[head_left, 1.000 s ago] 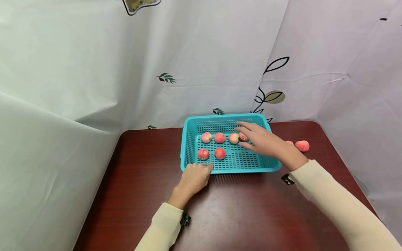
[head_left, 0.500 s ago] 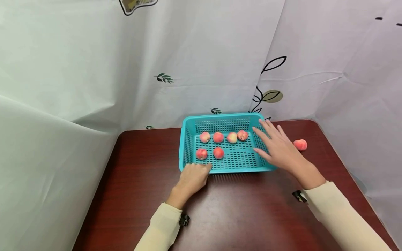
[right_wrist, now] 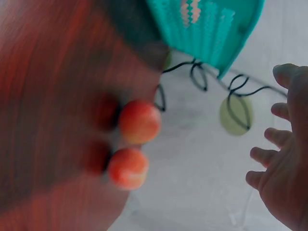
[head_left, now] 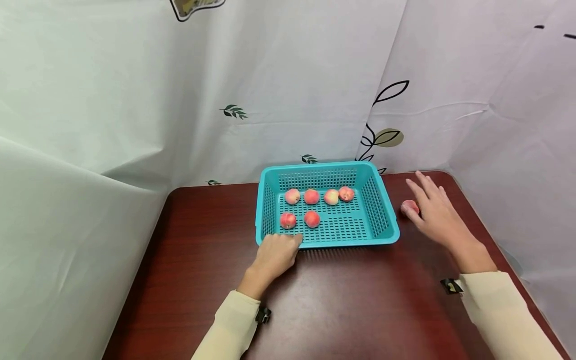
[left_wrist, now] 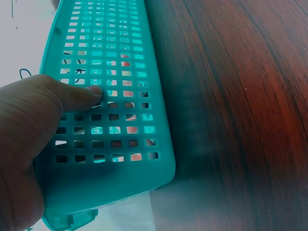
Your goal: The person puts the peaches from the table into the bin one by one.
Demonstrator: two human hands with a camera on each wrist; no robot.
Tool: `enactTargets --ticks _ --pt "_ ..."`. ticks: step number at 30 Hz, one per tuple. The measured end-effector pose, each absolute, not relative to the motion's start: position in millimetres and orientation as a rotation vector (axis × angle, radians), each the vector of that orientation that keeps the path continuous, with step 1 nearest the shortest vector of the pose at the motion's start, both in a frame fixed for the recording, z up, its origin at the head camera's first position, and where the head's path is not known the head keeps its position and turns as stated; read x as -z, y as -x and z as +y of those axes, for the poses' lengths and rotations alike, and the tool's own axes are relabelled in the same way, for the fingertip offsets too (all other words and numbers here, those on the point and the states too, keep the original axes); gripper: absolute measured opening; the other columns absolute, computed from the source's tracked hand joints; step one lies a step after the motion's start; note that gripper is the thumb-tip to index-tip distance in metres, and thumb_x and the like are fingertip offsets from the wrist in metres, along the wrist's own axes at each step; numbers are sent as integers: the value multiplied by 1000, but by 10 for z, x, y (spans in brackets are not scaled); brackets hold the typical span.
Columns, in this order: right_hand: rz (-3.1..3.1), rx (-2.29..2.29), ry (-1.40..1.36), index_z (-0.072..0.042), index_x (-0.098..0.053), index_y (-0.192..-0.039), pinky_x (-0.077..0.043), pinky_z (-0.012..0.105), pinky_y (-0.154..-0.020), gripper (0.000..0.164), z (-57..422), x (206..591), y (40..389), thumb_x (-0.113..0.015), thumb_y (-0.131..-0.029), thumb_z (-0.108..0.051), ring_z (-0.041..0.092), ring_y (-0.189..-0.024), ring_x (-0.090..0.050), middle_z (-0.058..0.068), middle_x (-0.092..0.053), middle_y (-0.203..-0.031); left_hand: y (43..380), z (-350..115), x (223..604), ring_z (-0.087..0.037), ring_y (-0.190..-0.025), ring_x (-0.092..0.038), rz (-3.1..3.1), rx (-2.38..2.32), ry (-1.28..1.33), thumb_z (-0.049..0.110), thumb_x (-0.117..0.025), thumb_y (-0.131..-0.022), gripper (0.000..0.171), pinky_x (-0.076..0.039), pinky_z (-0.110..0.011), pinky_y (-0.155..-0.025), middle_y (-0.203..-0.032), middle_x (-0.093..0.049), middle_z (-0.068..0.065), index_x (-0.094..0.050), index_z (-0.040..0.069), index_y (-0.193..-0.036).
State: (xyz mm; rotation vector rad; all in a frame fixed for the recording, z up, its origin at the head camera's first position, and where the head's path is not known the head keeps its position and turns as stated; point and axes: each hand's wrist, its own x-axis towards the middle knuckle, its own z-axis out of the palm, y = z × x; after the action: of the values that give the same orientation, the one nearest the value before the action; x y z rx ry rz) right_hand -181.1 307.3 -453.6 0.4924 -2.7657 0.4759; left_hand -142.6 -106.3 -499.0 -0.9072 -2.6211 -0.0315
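Observation:
A turquoise plastic basket sits on the table with several peaches inside, some in a back row and two nearer the front. My left hand grips its front rim near the left corner; in the left wrist view the thumb presses on the perforated outer wall. Right of the basket, my right hand hovers with fingers spread, holding nothing. Beside its thumb a peach shows in the head view. Two peaches on the table, one and another, appear in the right wrist view, apart from the hand.
The dark red-brown table has rounded back corners. White cloth printed with leaves hangs behind it and at both sides. The basket's back edge stands close to the rear cloth.
My right hand has left the peach in the basket's back row and moved right, past the basket, over the peaches on the table. The left hand has stayed on the rim.

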Motion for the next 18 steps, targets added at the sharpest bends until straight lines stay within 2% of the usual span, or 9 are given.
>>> enactTargets --ticks 7,18 --pt "-2775 -457 -493 2 -37 -155 -14 72 -119 68 3218 4689 1913 -67 -97 -18 57 -147 -27 27 -24 -166 1427 -1065 4987 -8 -45 -23 -2630 31 914 5 -62 -94 27 -15 -25 -42 -52 -28 5 -50 17 -72" --pt "-2856 -311 -535 7 -46 -147 -30 77 -109 65 3230 4984 2108 -72 -93 -19 59 -140 -36 33 -35 -157 1427 -1059 4982 -9 -44 -27 -2641 40 906 4 -62 -93 26 -16 -26 -41 -51 -32 4 -51 16 -73"
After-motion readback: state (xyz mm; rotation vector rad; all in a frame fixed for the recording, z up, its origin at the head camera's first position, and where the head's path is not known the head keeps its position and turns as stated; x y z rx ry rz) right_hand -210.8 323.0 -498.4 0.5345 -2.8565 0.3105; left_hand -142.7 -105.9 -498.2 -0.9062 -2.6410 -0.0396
